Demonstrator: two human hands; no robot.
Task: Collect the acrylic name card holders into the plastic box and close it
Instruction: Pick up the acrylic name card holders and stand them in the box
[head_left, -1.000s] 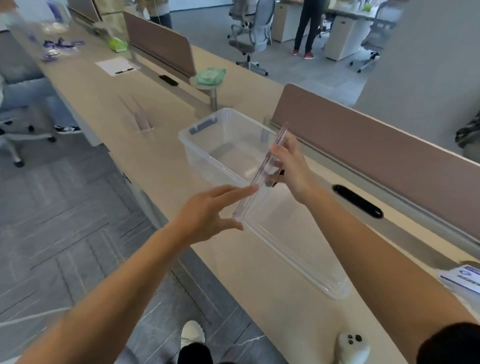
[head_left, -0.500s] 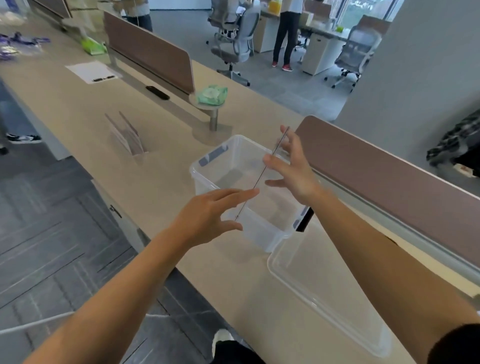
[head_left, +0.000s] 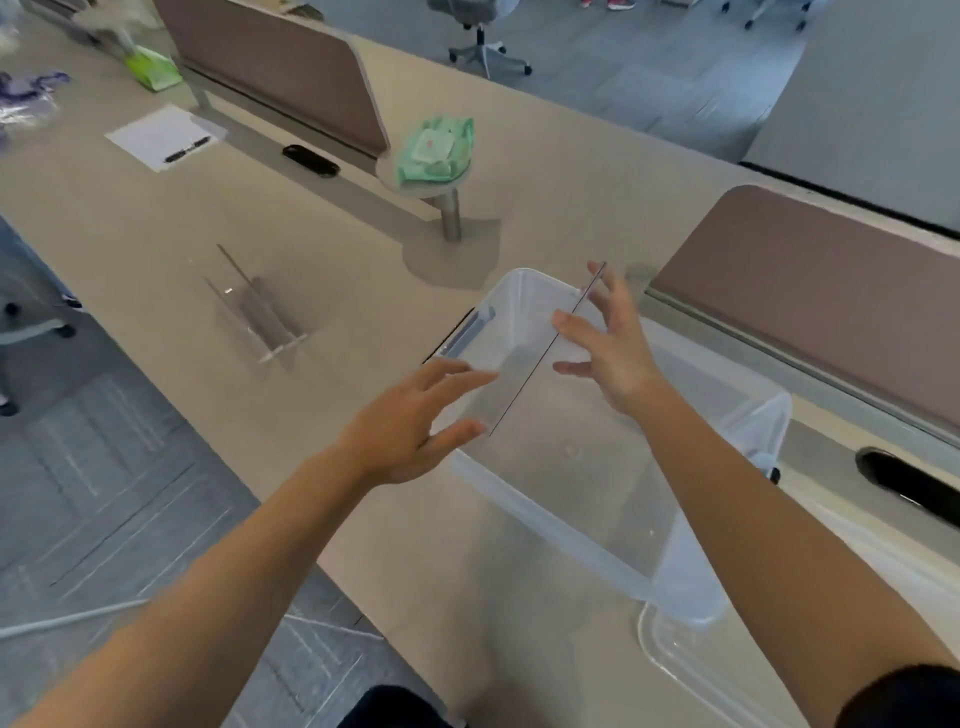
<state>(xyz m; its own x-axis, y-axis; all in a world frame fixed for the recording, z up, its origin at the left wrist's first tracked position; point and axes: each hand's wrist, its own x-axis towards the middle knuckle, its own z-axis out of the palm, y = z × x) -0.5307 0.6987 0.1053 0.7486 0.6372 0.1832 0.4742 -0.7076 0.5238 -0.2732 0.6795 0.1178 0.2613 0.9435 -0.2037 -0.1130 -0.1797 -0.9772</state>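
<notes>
A clear acrylic name card holder shows edge-on as a thin dark line, tilted above the far left part of the open clear plastic box. My left hand pinches its near end between thumb and fingers. My right hand steadies its far half, thumb on one face and spread fingers behind. Several more clear holders stand together on the desk, left of the box. The box's clear lid lies flat at its near right corner.
A green wipe pack rests on a round post stand behind the box. Paper with a pen lies far left. Brown partitions run along the desk's back. Black cable slots sit near them. The desk edge drops to grey floor on the left.
The view has dipped and closed in on the box. The holder moved from over the lid side to above the box's far left part, and my right fingers have spread.
</notes>
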